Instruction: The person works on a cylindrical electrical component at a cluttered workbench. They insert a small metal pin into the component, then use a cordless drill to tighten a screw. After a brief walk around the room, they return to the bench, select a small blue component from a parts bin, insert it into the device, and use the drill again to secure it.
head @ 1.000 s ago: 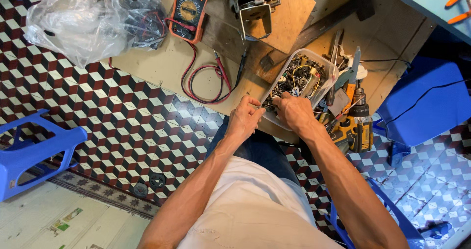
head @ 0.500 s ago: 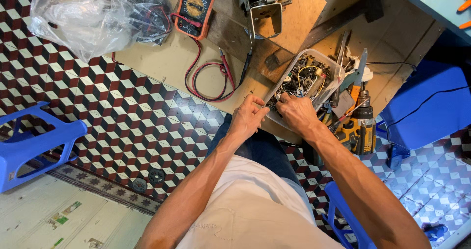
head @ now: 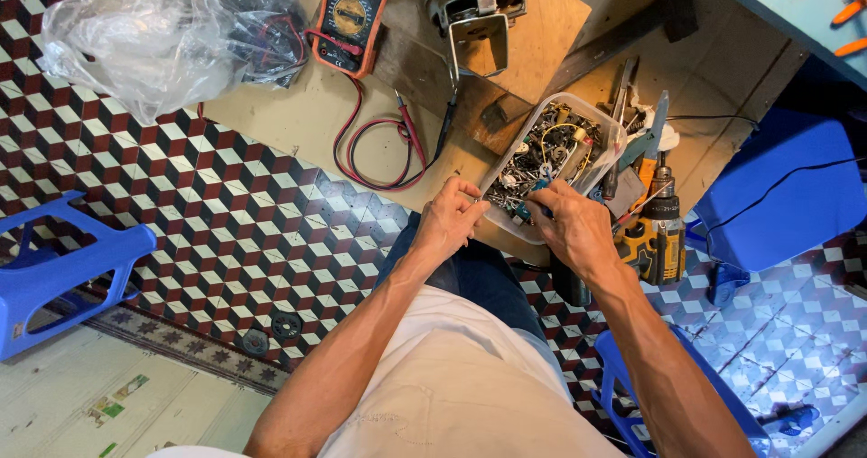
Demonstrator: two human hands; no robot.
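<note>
My left hand (head: 449, 219) and right hand (head: 569, 225) pinch tiny parts at the clear parts tub (head: 607, 131); fingers clenched, exact item unclear.

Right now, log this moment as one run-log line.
left hand: at near rim of clear parts tub | right hand: fingers in tub among small parts | multimeter: on board, idle | drill: beside tub

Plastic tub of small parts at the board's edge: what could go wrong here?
The clear plastic tub sits at the near edge of the wooden board, and the right hand is digging in it; a pull might tip it and scatter parts onto the tiled floor. The multimeter's leads loop loosely beside the left hand and could snag. The cordless drill lies close to the right wrist and could be knocked.
</note>
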